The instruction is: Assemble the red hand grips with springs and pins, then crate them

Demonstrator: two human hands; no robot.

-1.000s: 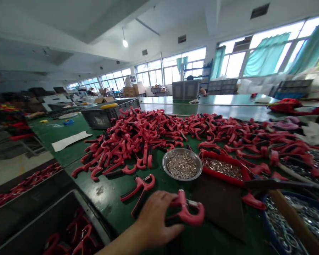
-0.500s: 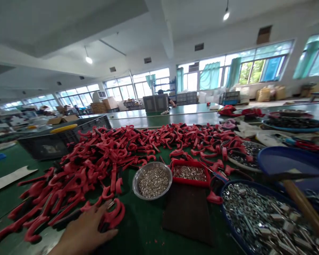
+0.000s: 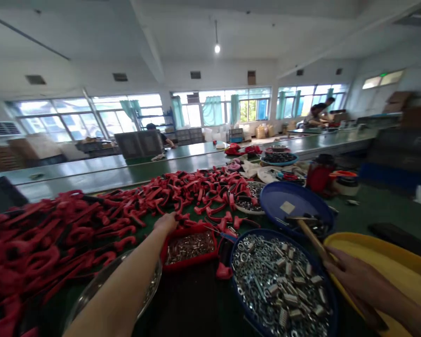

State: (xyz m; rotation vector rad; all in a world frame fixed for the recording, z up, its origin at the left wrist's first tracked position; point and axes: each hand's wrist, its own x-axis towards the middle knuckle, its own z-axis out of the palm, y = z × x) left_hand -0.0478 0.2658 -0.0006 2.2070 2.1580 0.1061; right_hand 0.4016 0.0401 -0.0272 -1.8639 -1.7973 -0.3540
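Note:
My left hand (image 3: 166, 223) reaches forward, fingers curled, at the near edge of a pile of red-and-black plastic handles (image 3: 182, 189). What its fingers grip is hidden. Just below it sits a red tray (image 3: 214, 250) of small metal pins. My left forearm crosses over a metal bowl (image 3: 154, 285). My right hand (image 3: 351, 274) is closed round the wooden handle of a hammer (image 3: 312, 236), whose head lies over a blue tray (image 3: 284, 194). Beside that hand stands a blue basin (image 3: 236, 299) of springs, nuts and washers.
A yellow tray (image 3: 403, 255) lies under my right forearm. Farther back are a white dish (image 3: 243, 208) of metal parts and a blue-rimmed tray (image 3: 280, 163) of dark parts. Grey crates (image 3: 138, 145) stand across the bench. A few people work in the background.
The view has swung right. My left hand has gone from the red handles at front left to those behind the red tray. My right hand has come into view on the hammer.

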